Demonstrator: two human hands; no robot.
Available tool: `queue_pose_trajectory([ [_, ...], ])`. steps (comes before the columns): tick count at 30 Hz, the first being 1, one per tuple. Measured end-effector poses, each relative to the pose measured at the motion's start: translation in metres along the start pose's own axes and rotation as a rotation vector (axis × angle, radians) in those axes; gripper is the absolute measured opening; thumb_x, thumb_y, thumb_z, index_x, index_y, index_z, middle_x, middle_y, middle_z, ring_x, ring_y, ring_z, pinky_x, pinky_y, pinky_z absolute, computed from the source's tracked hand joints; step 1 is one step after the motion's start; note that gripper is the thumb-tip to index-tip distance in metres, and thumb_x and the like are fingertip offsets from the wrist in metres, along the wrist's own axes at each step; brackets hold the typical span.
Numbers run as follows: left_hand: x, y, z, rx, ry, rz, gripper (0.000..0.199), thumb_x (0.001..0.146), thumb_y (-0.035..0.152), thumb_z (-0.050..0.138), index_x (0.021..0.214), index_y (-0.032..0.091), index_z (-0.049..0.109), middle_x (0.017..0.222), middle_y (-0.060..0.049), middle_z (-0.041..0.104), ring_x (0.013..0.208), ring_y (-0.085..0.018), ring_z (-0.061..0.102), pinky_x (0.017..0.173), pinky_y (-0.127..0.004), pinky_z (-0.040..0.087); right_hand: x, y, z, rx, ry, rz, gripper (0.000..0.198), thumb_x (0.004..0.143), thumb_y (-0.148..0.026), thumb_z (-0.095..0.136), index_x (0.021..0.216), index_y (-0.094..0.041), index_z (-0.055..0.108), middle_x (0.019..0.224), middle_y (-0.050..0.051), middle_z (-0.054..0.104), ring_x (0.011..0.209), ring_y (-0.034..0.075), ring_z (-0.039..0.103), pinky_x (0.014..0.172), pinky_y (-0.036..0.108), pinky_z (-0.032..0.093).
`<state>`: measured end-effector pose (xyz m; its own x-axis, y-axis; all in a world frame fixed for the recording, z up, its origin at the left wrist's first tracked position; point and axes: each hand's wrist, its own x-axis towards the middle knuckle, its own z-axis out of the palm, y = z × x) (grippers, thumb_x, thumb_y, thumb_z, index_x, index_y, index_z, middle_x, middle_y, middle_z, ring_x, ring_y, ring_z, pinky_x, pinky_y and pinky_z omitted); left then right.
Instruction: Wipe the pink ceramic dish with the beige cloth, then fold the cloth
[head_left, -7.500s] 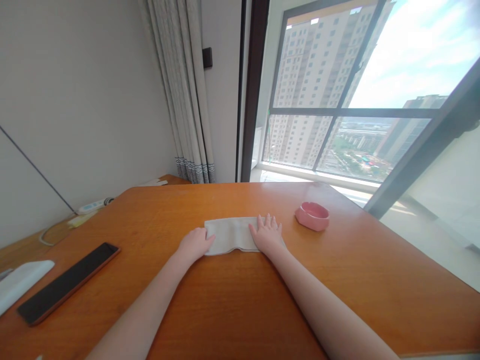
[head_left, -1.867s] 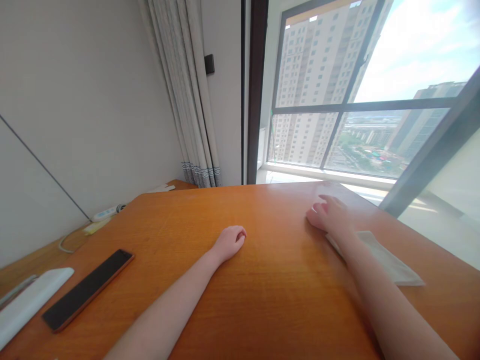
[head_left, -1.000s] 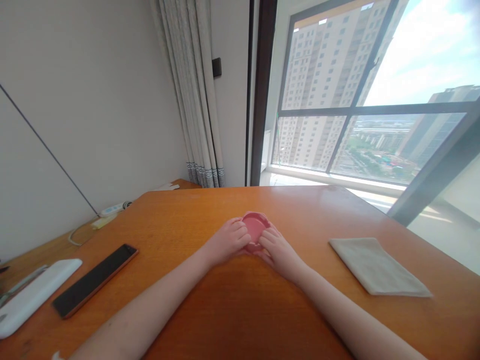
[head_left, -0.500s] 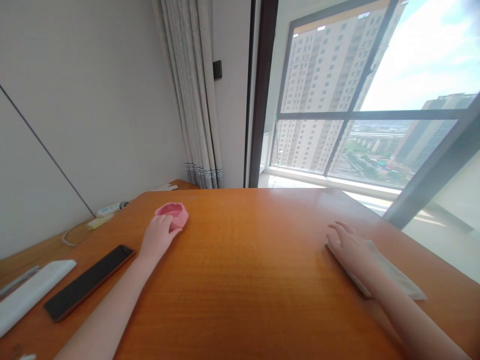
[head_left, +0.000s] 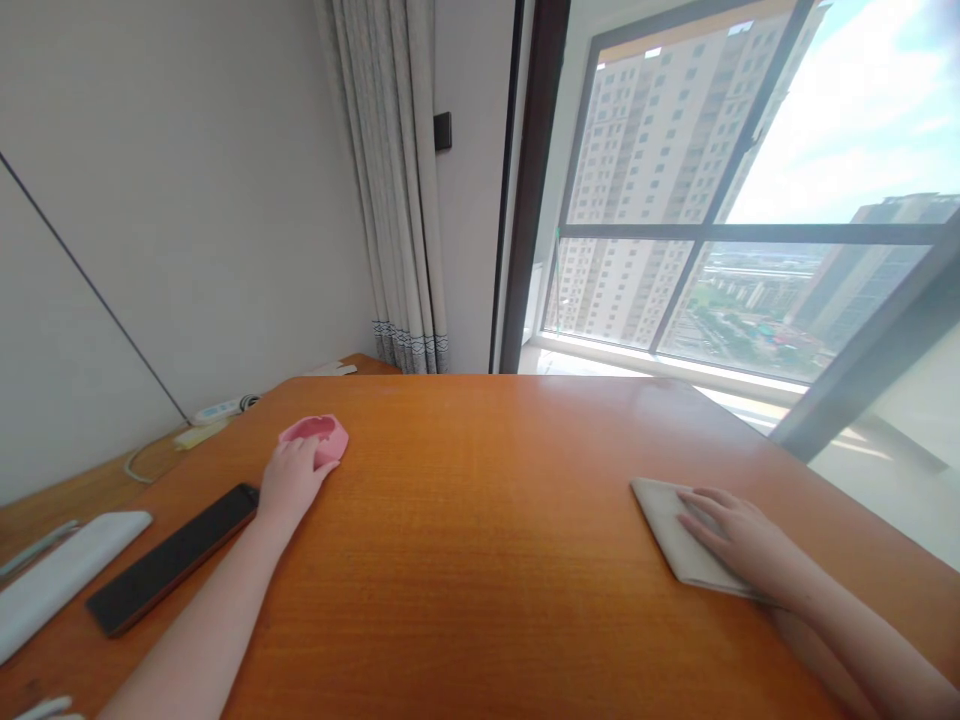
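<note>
A pink faceted ashtray (head_left: 339,440) with a notched rim sits on the left part of the wooden table. My left hand (head_left: 294,475) is closed on its near rim, fingers reaching inside and thumb against the outer wall. Over on the right lies a folded grey-beige cloth (head_left: 664,520). My right hand (head_left: 742,535) rests flat on the cloth's right half, fingers stretched out and a little apart. That hand and its wrist cover part of the cloth.
A black phone-like slab (head_left: 176,560) lies left of my left forearm, beside a long white object (head_left: 67,580). Behind them, a power strip (head_left: 217,411) with a cable stands near the wall. The wooden table (head_left: 480,520) ends before a curtain (head_left: 401,200) and a window.
My left hand and the ashtray have shifted left, closer to the phone-like slab. My right hand has moved right and nearer across the cloth, uncovering its left part; the cloth lies slightly further left.
</note>
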<state>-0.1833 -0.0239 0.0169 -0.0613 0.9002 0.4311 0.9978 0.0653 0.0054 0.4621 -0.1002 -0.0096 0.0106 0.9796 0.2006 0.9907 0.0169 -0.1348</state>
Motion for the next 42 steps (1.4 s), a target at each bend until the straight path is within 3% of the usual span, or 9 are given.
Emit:
queue_pose_trajectory([
  [8, -0.002, -0.005, 0.002, -0.035, -0.030, 0.003, 0.047, 0.074, 0.043, 0.056, 0.107, 0.010, 0.059, 0.107, -0.017, 0.061, 0.106, -0.032, 0.051, 0.095, -0.042, 0.039, -0.004, -0.086, -0.024, 0.266, -0.254, -0.266, 0.047, 0.066, -0.023, 0.051, 0.111, -0.026, 0.061, 0.139, 0.007, 0.044, 0.127, 0.026, 0.042, 0.106, 0.043, 0.034],
  [12, -0.002, 0.004, -0.008, -0.072, -0.016, -0.084, 0.046, 0.077, 0.046, 0.053, 0.109, 0.013, 0.057, 0.115, -0.019, 0.058, 0.112, -0.036, 0.048, 0.099, -0.059, 0.028, -0.005, -0.101, -0.020, 0.371, -0.282, -0.274, 0.046, 0.067, -0.022, 0.054, 0.112, -0.024, 0.059, 0.142, 0.009, 0.039, 0.131, 0.027, 0.036, 0.108, 0.046, 0.029],
  [15, -0.006, 0.044, -0.028, -0.226, 0.171, -0.057, 0.045, 0.085, 0.044, 0.042, 0.120, 0.017, 0.048, 0.131, -0.016, 0.048, 0.123, -0.034, 0.040, 0.104, -0.062, 0.018, -0.002, -0.126, -0.004, 0.461, -0.233, -0.271, 0.043, 0.070, -0.024, 0.055, 0.113, -0.021, 0.059, 0.141, 0.011, 0.039, 0.131, 0.027, 0.036, 0.110, 0.046, 0.027],
  [17, -0.018, 0.088, -0.044, -0.400, 0.187, 0.162, 0.042, 0.088, 0.040, 0.037, 0.123, 0.018, 0.045, 0.130, -0.013, 0.050, 0.124, -0.026, 0.041, 0.108, -0.050, 0.022, 0.002, -0.157, 0.009, 0.523, -0.161, -0.218, 0.042, 0.071, -0.024, 0.055, 0.113, -0.019, 0.059, 0.140, 0.014, 0.038, 0.129, 0.028, 0.038, 0.109, 0.047, 0.028],
  [20, -0.049, 0.160, -0.057, -0.589, -0.104, 0.514, 0.041, 0.092, 0.041, 0.031, 0.124, 0.021, 0.047, 0.130, -0.009, 0.052, 0.122, -0.020, 0.045, 0.108, -0.038, 0.028, 0.011, -0.213, 0.028, 0.677, -0.096, -0.138, 0.037, 0.073, -0.023, 0.054, 0.109, -0.017, 0.060, 0.138, 0.016, 0.039, 0.128, 0.028, 0.039, 0.108, 0.047, 0.029],
  [23, -0.082, 0.197, -0.057, -0.524, -0.405, 0.612, 0.057, 0.089, 0.052, 0.031, 0.139, 0.025, 0.033, 0.147, -0.009, 0.032, 0.135, -0.027, 0.028, 0.110, -0.048, 0.021, 0.024, -0.251, 0.040, 0.846, -0.003, -0.163, 0.037, 0.073, -0.015, 0.048, 0.107, -0.020, 0.060, 0.137, 0.011, 0.042, 0.131, 0.023, 0.036, 0.109, 0.045, 0.027],
  [28, -0.098, 0.150, -0.051, -0.306, -0.669, 0.468, 0.062, 0.087, 0.059, 0.028, 0.143, 0.033, 0.023, 0.153, -0.001, 0.012, 0.141, -0.026, 0.009, 0.112, -0.051, 0.007, 0.041, -0.248, 0.048, 0.916, 0.055, -0.163, 0.035, 0.068, -0.012, 0.047, 0.099, -0.021, 0.061, 0.128, 0.008, 0.049, 0.125, 0.021, 0.042, 0.110, 0.042, 0.026],
  [36, -0.102, 0.033, -0.037, -0.181, -0.483, -0.149, 0.053, 0.090, 0.044, 0.016, 0.123, 0.023, 0.050, 0.146, -0.008, 0.035, 0.137, -0.027, 0.026, 0.106, -0.060, 0.018, 0.058, -0.230, 0.054, 0.910, 0.084, -0.107, 0.030, 0.066, -0.011, 0.045, 0.088, -0.020, 0.062, 0.118, 0.008, 0.056, 0.117, 0.021, 0.049, 0.108, 0.040, 0.029],
  [42, -0.081, 0.056, -0.053, -0.256, -0.434, -0.183, 0.047, 0.089, 0.043, 0.019, 0.114, 0.021, 0.053, 0.137, -0.012, 0.046, 0.130, -0.030, 0.036, 0.103, -0.065, 0.018, 0.079, -0.233, 0.057, 0.941, 0.129, 0.006, 0.027, 0.066, -0.011, 0.043, 0.082, -0.019, 0.063, 0.110, 0.008, 0.061, 0.113, 0.021, 0.052, 0.104, 0.038, 0.033],
])
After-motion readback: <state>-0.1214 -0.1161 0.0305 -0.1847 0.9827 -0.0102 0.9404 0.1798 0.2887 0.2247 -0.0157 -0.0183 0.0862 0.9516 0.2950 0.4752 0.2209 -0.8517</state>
